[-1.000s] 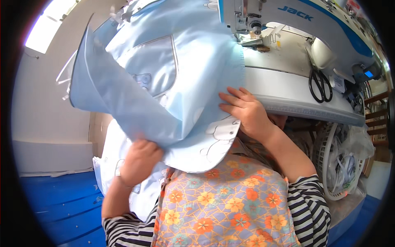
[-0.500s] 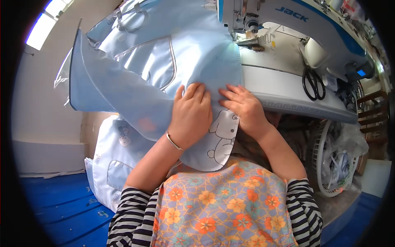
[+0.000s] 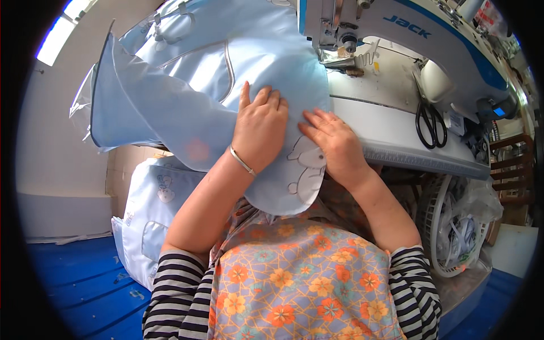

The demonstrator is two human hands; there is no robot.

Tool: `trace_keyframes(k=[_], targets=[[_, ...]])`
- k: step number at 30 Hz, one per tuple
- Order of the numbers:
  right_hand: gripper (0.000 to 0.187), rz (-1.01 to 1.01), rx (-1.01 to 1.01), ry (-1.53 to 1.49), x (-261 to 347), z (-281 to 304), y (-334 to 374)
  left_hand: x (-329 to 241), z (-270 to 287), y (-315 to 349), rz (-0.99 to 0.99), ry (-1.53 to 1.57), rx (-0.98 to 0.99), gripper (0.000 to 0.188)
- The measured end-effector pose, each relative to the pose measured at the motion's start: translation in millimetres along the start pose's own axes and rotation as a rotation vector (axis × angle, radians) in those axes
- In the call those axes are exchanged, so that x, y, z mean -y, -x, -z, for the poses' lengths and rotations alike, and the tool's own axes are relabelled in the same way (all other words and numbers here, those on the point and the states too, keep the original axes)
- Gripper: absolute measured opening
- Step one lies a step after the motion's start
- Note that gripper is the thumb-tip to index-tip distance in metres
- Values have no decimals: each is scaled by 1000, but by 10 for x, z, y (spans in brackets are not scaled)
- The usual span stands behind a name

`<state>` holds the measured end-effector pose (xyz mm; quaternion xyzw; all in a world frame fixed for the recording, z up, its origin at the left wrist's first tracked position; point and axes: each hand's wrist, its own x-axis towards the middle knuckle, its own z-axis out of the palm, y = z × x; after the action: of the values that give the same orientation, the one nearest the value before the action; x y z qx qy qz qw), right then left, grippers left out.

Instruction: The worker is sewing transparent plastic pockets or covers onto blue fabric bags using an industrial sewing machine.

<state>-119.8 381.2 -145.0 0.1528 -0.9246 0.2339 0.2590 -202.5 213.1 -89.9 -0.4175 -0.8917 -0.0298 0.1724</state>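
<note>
Right of the light-blue cloth [image 3: 272, 62] lie scissors [image 3: 423, 104], apparently closed.

The upper edge crops the sewing machine [image 3: 436, 42], and the left hand [image 3: 260, 127] hides some blue fabric [image 3: 294, 71].

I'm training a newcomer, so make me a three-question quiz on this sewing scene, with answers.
1. True or false: the left hand and the right hand both touch the light blue fabric.
2. Which wrist wears the bangle? (A) left (B) right
3. Fill in: in the picture, the black-handled scissors lie to the ___ of the light blue fabric.

Key: 1. True. 2. A. 3. Right.
</note>
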Motion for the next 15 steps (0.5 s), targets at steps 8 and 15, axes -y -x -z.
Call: trace_keyframes(k=[8, 15], targets=[[27, 149, -91, -177, 146, -90, 264, -355, -278, -386, -123, 185, 135, 34], [10, -910, -679, 60, -511, 1629, 2371, -230, -580, -285, -106, 298, -9, 41]])
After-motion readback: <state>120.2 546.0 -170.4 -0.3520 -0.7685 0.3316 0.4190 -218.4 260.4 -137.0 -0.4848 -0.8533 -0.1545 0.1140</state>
